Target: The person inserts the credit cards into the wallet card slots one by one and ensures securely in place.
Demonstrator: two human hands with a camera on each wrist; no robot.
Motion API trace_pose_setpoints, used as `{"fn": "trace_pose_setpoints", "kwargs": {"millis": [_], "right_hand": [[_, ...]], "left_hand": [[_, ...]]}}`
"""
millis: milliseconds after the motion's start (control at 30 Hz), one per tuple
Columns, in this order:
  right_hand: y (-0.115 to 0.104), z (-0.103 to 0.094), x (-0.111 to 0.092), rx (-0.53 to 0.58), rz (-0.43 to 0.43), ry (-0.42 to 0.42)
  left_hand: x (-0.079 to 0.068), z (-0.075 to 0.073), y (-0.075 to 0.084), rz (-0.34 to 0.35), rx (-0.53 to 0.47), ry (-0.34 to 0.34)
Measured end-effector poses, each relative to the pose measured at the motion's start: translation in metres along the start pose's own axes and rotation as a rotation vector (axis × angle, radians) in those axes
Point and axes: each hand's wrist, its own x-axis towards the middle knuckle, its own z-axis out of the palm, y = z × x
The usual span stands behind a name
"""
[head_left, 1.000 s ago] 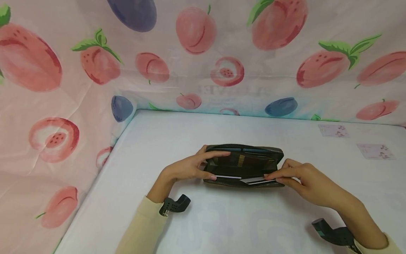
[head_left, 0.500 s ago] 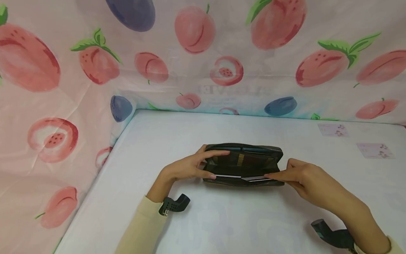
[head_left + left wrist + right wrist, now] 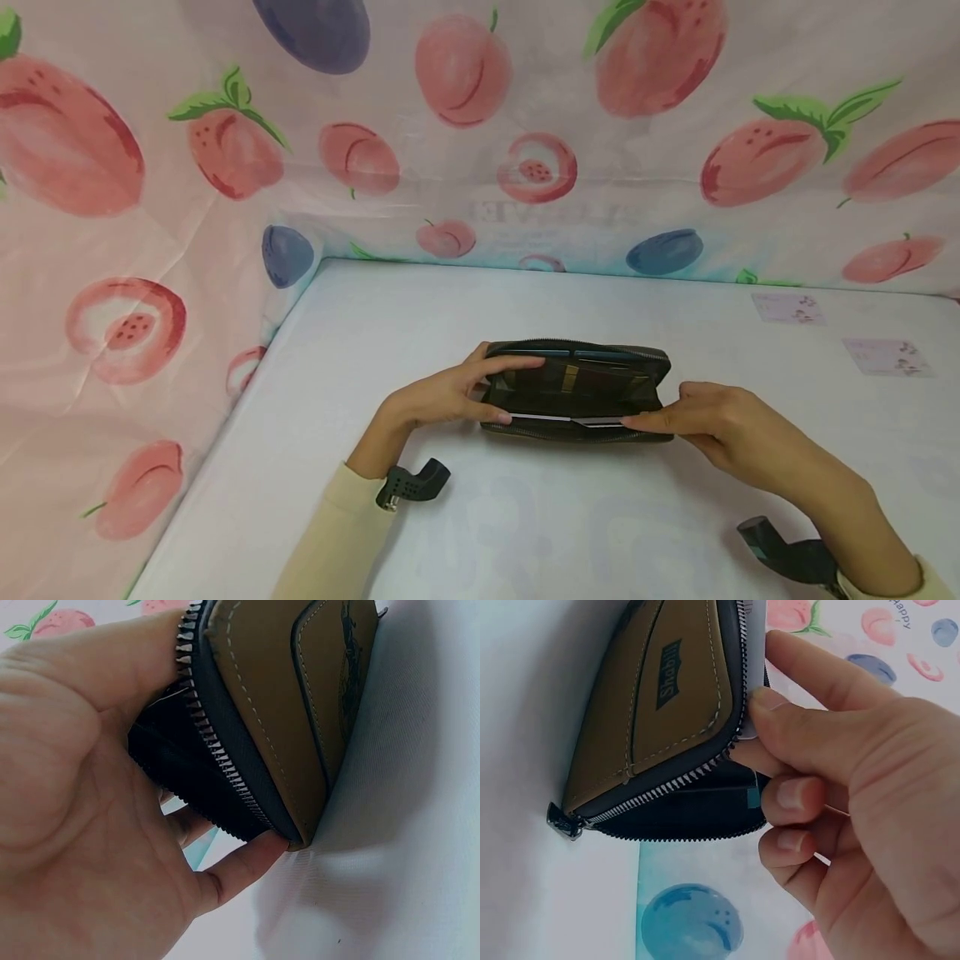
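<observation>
An unzipped wallet stands open on the white table, dark inside, with a brown outer face and metal zip teeth. My left hand grips its left end, thumb at the near panel and fingers spread toward the far one. At the near right pocket my right hand pinches a card between thumb and index finger; the other fingers curl loosely. Only a thin strip of this card shows above the pocket. Beside it, the white edge of a second card shows in the near left pocket.
Two pale pink cards, one farther back and one nearer, lie flat at the table's right. Fruit-printed cloth borders the back and left. Each wrist bears a black camera mount.
The card at the right has sunk deeper into the near pocket and now lies more level. My right hand has pushed along with it. My left hand and the wallet stay put.
</observation>
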Motion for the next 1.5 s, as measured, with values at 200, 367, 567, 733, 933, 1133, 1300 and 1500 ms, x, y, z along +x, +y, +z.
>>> {"fn": "trace_pose_setpoints", "kwargs": {"millis": [200, 367, 567, 733, 933, 1133, 1300, 1500], "right_hand": [[-0.002, -0.002, -0.001, -0.023, -0.025, -0.005], [-0.007, -0.002, -0.003, -0.046, 0.005, -0.029], [-0.012, 0.0, -0.001, -0.122, 0.049, -0.049], [-0.013, 0.001, 0.001, -0.151, 0.061, -0.067], [-0.003, 0.005, 0.0, -0.035, 0.066, -0.069], [0.008, 0.013, -0.001, 0.163, 0.092, -0.071], [0.012, 0.019, -0.001, 0.254, 0.217, -0.033], [0.011, 0.021, -0.003, 0.299, 0.29, -0.004]], "left_hand": [[0.001, 0.0, 0.001, 0.015, 0.015, -0.005], [0.002, 0.001, 0.002, 0.022, 0.019, -0.009], [0.002, 0.001, 0.001, 0.007, 0.02, 0.001], [0.001, 0.0, 0.001, 0.004, 0.013, 0.008], [0.0, 0.0, 0.0, -0.006, 0.011, 0.015], [0.0, 0.0, -0.001, -0.009, 0.016, 0.016], [0.0, 0.0, -0.001, -0.004, 0.008, 0.015], [0.001, 0.0, -0.001, 0.007, 0.007, 0.01]]}}
